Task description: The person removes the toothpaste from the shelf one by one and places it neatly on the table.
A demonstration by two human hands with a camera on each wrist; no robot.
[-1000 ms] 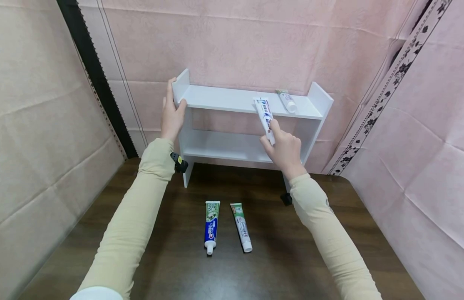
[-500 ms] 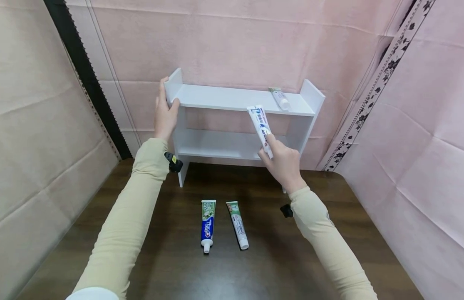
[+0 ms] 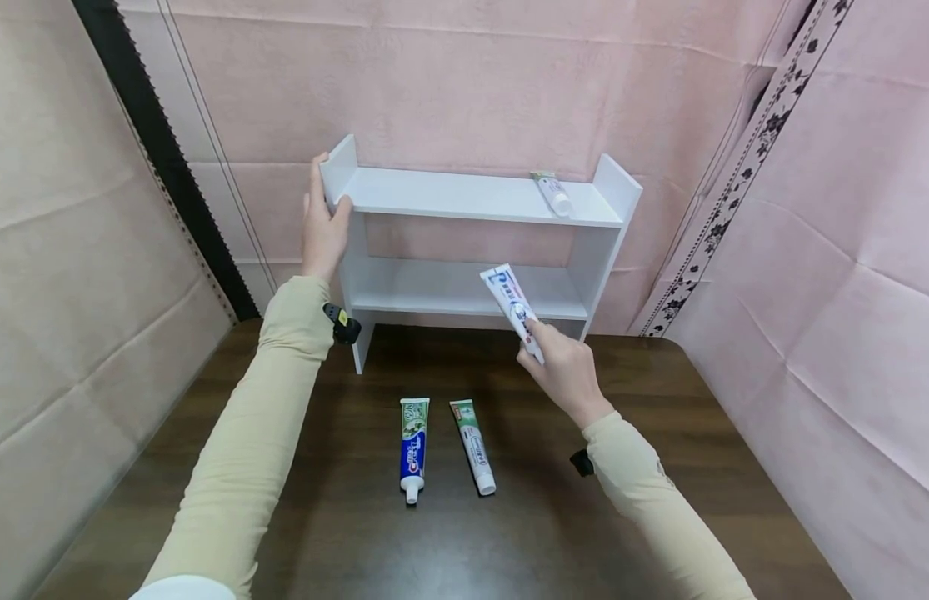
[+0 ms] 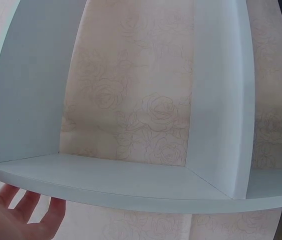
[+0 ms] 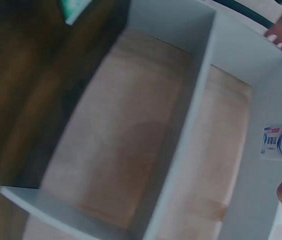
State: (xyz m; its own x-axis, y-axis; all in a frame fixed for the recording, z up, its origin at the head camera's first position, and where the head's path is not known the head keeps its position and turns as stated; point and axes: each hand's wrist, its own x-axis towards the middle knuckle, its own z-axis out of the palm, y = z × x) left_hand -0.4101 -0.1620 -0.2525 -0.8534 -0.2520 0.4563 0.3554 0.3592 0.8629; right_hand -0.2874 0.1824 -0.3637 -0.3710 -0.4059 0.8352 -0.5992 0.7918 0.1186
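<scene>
The right hand [image 3: 561,372] pinches a white tube [image 3: 507,293], flat end jutting past the fingertips! The left hand [image 3: 325,229] grips the side of a white shelf unit [image 3: 419,283]. Left of the right fingers, nearer the body, 1 blue-and-green tube [image 3: 414,450] and 1 green-and-white tube [image 3: 473,447] lie on the table [image 3: 464,550]. Beyond those fingers, 1 pale tube [image 3: 554,197] rests atop the shelf unit.
</scene>
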